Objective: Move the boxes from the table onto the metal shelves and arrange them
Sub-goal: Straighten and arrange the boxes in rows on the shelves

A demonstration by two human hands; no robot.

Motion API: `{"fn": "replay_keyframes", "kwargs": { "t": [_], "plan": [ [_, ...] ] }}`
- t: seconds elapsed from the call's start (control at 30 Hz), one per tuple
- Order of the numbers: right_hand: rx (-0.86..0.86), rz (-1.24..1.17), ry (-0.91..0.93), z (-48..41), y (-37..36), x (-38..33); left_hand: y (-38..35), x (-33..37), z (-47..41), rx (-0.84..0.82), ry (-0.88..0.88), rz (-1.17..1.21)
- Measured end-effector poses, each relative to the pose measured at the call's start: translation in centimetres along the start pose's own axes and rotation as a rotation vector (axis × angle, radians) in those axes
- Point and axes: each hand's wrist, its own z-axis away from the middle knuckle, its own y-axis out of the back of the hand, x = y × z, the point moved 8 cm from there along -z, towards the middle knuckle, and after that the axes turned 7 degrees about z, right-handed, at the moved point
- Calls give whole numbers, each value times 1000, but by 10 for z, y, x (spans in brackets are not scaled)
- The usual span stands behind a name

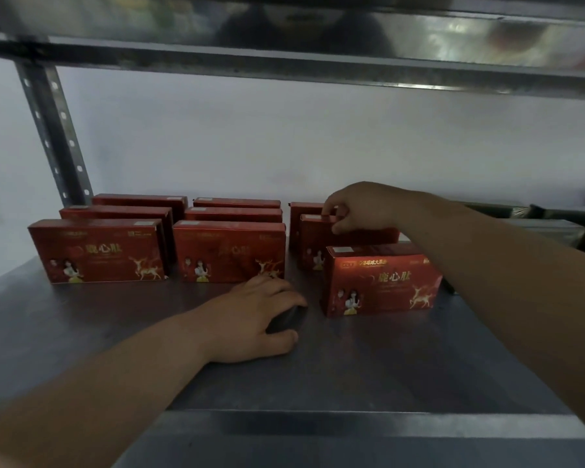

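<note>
Metal shelf (81, 332), grey, dim; pale wall behind, upper shelf overhead. Red boxes standing on edge in three front-to-back rows, long axes running left-right. Right hand (362, 207): fingers pinched on the top edge of the middle box (318, 244) in the right row, directly beneath it. Front box (380, 282) stands nearer than that hand, slightly out of line. Left hand (260, 315): loosely curled, resting on the shelf, holding nothing, just before the centre row (230, 251).

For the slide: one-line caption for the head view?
Right hand pinches a red box in the third row on the metal shelf; left hand rests flat.
</note>
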Motion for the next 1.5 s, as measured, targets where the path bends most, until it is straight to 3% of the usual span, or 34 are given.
{"fn": "replay_keyframes", "kwargs": {
  "t": [0.67,0.87,1.1,1.37,1.5],
  "plan": [
    [29,35,27,-10,-3,-7,0,-1,1,-14,32,7],
    [67,-47,46,31,16,-16,0,-1,1,-13,31,-6],
    [-34,-202,69,100,0,-29,-1,1,1,-16,32,7],
    [272,-210,239,115,0,-39,-2,0,4,-56,36,61],
    [222,-118,233,115,-10,-41,-3,0,5,-76,40,60]
  ]
}}
